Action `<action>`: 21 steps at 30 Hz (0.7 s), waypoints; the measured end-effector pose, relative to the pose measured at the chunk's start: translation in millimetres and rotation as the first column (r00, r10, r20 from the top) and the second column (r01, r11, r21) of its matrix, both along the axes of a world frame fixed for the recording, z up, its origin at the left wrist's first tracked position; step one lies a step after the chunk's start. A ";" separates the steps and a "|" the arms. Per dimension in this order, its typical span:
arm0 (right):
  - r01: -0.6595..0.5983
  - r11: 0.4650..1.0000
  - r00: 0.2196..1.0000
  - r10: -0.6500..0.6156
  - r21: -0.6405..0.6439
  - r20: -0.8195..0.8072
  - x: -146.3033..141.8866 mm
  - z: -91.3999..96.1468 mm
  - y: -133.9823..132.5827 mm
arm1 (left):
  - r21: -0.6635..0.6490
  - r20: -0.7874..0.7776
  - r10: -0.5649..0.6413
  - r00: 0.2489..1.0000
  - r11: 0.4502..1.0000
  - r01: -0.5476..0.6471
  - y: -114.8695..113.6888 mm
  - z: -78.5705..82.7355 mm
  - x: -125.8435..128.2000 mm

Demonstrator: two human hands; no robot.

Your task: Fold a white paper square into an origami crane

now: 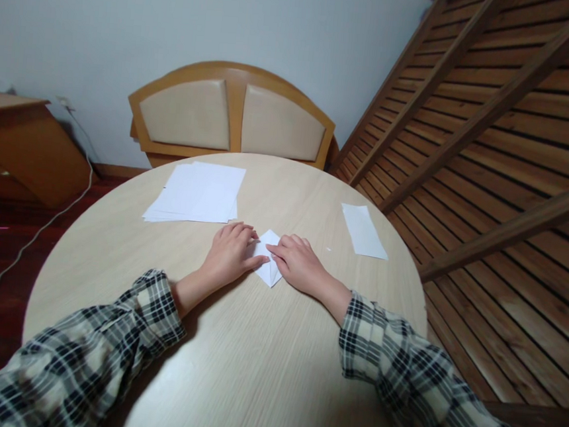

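Observation:
A small folded piece of white paper (268,273) lies on the round light wooden table (231,368), between my two hands. My left hand (231,254) rests on its left side, fingers curled down and pressing on the paper. My right hand (296,264) covers its right side, fingers bent and pinching at a fold near the middle. Both forearms are in plaid sleeves. Part of the paper is hidden under my fingers.
A stack of white sheets (197,192) lies at the table's far left. A single narrow strip of white paper (363,230) lies at the far right. A padded wooden chair (233,117) stands behind the table. Slatted wooden panels (508,166) lean at the right.

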State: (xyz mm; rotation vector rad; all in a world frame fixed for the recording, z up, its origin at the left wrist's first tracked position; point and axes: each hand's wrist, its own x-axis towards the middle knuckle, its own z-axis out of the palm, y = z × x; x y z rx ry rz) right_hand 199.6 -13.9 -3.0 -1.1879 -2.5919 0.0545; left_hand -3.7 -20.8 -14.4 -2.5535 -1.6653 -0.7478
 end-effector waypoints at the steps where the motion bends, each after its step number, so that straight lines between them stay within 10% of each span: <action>1: -0.001 1.000 1.000 0.001 0.001 0.002 0.0 0.0 0.0 | 0.001 0.004 -0.004 1.000 1.000 0.004 -0.8 -0.1 0.4; 21: 0.001 1.000 1.000 -0.001 -0.018 -0.017 0.5 0.4 -0.7 | 0.037 -0.084 -0.188 0.979 0.981 0.191 -33.6 7.8 1.6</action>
